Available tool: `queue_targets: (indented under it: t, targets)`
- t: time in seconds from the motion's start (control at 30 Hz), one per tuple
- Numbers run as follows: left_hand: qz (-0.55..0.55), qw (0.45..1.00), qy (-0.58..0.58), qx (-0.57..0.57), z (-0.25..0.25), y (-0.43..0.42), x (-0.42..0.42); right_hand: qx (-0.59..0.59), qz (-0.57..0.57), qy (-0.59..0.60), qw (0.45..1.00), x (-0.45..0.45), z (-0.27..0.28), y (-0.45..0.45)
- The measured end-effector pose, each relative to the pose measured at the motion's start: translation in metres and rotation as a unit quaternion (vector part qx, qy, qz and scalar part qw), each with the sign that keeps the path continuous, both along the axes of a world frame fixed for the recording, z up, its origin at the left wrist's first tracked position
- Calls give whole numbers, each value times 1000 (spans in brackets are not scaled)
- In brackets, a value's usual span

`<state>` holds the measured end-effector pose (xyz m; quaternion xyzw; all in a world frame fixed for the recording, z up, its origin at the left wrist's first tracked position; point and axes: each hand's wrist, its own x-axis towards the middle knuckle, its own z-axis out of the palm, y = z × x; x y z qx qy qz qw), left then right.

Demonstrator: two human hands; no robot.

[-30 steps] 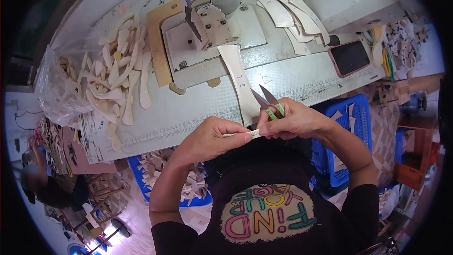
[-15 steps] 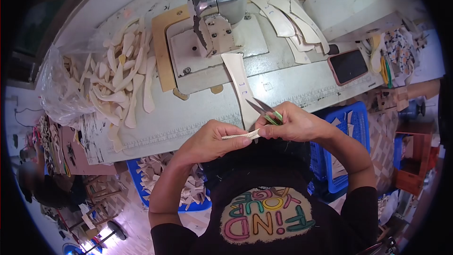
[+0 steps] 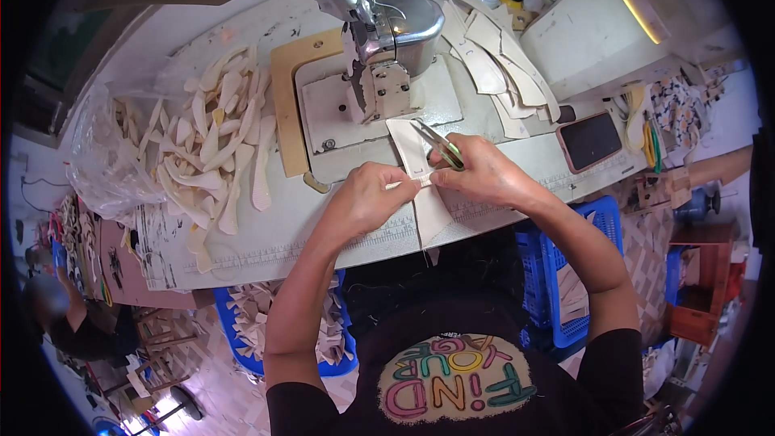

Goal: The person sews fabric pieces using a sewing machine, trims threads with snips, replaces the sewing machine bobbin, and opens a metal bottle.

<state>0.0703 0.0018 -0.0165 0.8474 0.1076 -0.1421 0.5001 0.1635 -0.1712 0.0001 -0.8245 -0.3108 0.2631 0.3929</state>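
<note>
Left hand [image 3: 367,200] pinching pale strip [image 3: 425,181] at frame's center, thumb and finger pressing together; right hand [image 3: 484,173] pinching strip's other end, fingers carrying snips [image 3: 452,160] — bare blades [image 3: 429,135] reaching over marked panel [image 3: 407,145], possibly nicking it if wrist is dipping. Sewing machine [image 3: 416,30] standing upper center.

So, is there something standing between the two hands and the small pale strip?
Nothing visible: the left hand and right hand meet at the small pale strip. The scissors in the right hand point away, toward the sewing machine.
</note>
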Motion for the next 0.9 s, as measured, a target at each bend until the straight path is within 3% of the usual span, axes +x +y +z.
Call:
queue_targets:
  t: [0.17, 0.23, 0.33, 0.37, 0.47, 0.9]
  targets:
    - [-4, 999, 21, 40, 10, 1, -1, -46, 32, 5, 998, 1, -9, 8]
    - [-9, 999, 6, 32, 13, 1, -6, -18, 6, 136, 991, -3, -4, 4]
    - [-40, 982, -7, -184, 1, 2, -24, 29, -18, 301, 953, -15, 8, -9]
    - [-18, 962, 48, -267, -4, -1, -31, 45, -25, 351, 935, -20, 11, -13]
    - [-9, 919, 51, -391, -5, -1, -48, 78, -13, 397, 915, -31, 13, -19]
    - [99, 942, 11, -319, 6, -33, -70, 58, 8, 393, 918, -31, 18, -22]
